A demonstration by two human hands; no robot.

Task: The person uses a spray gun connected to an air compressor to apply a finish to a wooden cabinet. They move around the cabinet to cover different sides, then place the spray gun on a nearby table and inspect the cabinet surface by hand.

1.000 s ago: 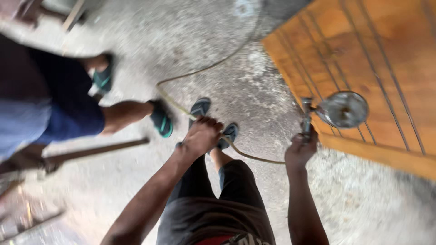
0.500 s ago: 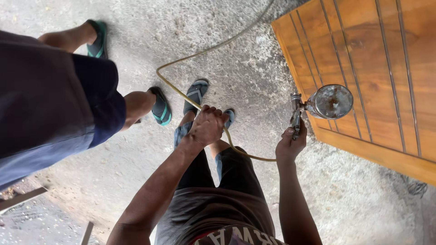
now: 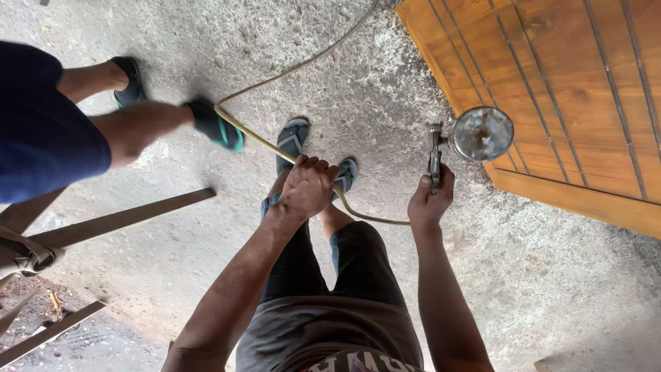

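Right hand (image 3: 428, 201): closed around the grip of the spray gun (image 3: 436, 157), fingers wrapped on the handle; the gun body rises straight above the fist.
Spray gun: metal, held upright over the concrete floor (image 3: 551, 275); its round metal cup (image 3: 483, 133) sits to the right of the gun body, just beside the lower edge of the wooden door panel (image 3: 571, 89).
Left hand (image 3: 307, 186): clenched on the yellowish hose (image 3: 275, 146), knuckles up, positioned above the person's own feet.
Hose: runs from below the right hand in a curve to the left fist, passes through it, continues left toward the teal-and-black shoe (image 3: 215, 125), then loops back up and away to the top edge of the view.
Hand spacing: left and right hands are apart, linked only by the hose.
Wooden door panel: orange-brown, with dark grooves, lying at upper right.
Second person: bare legs in dark shorts at left, one shoe touching or just beside the hose; which of the two cannot be told.
Metal bar (image 3: 117, 219): lies at lower left, well apart from both hands.
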